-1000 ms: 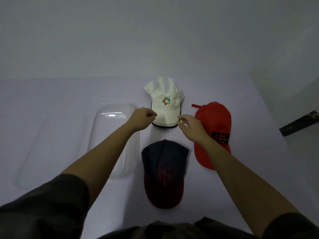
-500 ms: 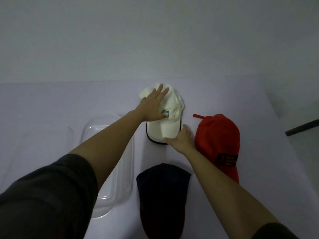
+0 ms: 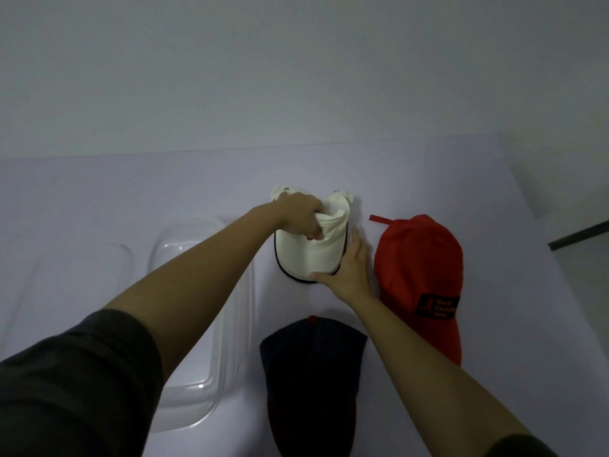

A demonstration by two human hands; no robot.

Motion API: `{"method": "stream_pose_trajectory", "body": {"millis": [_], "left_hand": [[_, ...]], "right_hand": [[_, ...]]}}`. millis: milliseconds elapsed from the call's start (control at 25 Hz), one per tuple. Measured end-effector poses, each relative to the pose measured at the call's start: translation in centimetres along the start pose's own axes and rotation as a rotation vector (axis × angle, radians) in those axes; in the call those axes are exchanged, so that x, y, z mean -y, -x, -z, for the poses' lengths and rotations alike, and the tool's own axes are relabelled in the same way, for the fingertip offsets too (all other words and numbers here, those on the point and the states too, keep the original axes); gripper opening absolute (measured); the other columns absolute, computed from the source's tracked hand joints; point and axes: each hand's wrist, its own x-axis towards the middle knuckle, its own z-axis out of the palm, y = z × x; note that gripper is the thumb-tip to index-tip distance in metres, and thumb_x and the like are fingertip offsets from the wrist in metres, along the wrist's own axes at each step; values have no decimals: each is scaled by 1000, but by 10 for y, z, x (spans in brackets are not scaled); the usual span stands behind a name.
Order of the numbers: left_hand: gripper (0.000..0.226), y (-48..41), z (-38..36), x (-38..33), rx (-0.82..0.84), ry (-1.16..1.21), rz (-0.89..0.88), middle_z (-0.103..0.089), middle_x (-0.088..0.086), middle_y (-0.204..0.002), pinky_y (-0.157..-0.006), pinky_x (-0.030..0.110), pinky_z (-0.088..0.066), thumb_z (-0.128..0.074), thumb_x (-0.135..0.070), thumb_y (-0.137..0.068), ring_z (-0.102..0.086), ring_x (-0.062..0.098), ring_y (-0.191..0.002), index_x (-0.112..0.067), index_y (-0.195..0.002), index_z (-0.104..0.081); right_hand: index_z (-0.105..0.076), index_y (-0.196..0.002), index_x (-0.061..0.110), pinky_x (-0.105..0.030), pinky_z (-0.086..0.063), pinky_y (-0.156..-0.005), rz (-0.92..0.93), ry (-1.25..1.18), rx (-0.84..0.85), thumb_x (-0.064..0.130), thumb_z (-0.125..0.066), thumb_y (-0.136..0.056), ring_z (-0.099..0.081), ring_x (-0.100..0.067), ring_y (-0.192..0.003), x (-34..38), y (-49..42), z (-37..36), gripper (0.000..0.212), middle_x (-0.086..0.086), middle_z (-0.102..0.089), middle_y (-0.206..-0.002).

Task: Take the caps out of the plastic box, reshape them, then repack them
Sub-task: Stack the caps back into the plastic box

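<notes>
A white cap (image 3: 309,255) with a dark-edged brim lies on the white table (image 3: 131,186) at the middle. My left hand (image 3: 301,217) grips the bunched fabric of its crown, fingers curled into the folds. Straight fingers of my right hand (image 3: 351,268) lie along the brim's right edge, and the thumb touches its front rim. A red cap (image 3: 420,265) lies just right of that hand. A dark navy cap (image 3: 313,380) with a red button lies nearer me. The clear plastic box (image 3: 197,324) stands to the left, partly behind my left forearm.
A clear plastic lid (image 3: 66,291) lies flat left of the box. The table's right edge (image 3: 527,206) runs diagonally past the red cap, with a dark strip (image 3: 580,234) on the floor beyond. A pale wall rises behind the table.
My left hand went from lying flat on the white cap's crown to gripping and bunching its fabric. My right hand shifted up along the brim's right side. The view moved closer.
</notes>
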Motion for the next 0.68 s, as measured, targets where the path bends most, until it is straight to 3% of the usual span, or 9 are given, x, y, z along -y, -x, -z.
{"method": "stream_pose_trajectory", "body": {"millis": [120,200,320,400,480,560,680], "left_hand": [[29,10,9,0,140,121,-60,-66,2,-92,-70,26,-41,-67,-23,-81,-56,13,-82,-16,-106,-53],[16,15,13,0,178,105,-121,-68,3,-89,-73,27,-42,-65,-18,-83,-57,14,-81,-15,-98,-61],[3,24,21,2,230,128,-160,-68,-1,-80,-81,29,-45,-62,-16,-84,-59,10,-75,-16,-83,-65],[5,30,26,0,280,168,-179,-67,-3,-76,-78,24,-44,-63,-15,-84,-59,7,-70,-17,-80,-65],[8,35,33,-4,293,247,-198,-66,-6,-74,-71,18,-45,-66,-16,-84,-60,2,-67,-20,-77,-65],[5,40,40,-9,231,357,-194,-69,-7,-78,-69,18,-49,-70,-21,-81,-64,3,-69,-22,-80,-65],[19,47,48,-2,118,588,-170,-72,1,-91,-73,27,-56,-71,-30,-81,-70,15,-82,-16,-93,-67]], "right_hand": [[6,-148,17,-42,-6,-116,146,213,-81,48,-85,-52,6,-26,-145,2,-3,4,136,-12,12,-157],[12,-147,21,-39,-2,-116,276,285,-83,50,-85,-50,10,-17,-144,5,-8,12,140,-3,18,-156],[6,-146,30,-36,-11,-116,341,-36,26,48,-85,-53,-1,-11,-144,12,-13,32,132,14,2,-154],[-18,-143,32,-31,-25,-111,335,-219,84,53,-77,-60,-26,-14,-138,20,-16,48,103,10,-30,-148],[-47,-124,24,-25,-38,-95,336,-297,143,54,-61,-74,-49,-12,-115,32,-18,59,59,4,-55,-121],[-57,-105,17,-23,-43,-81,281,-427,157,45,-48,-91,-56,-9,-92,43,-16,61,32,5,-60,-98],[-60,-92,27,-20,-48,-77,116,-636,90,37,-38,-98,-59,-4,-85,55,-6,59,25,9,-63,-92]]}}
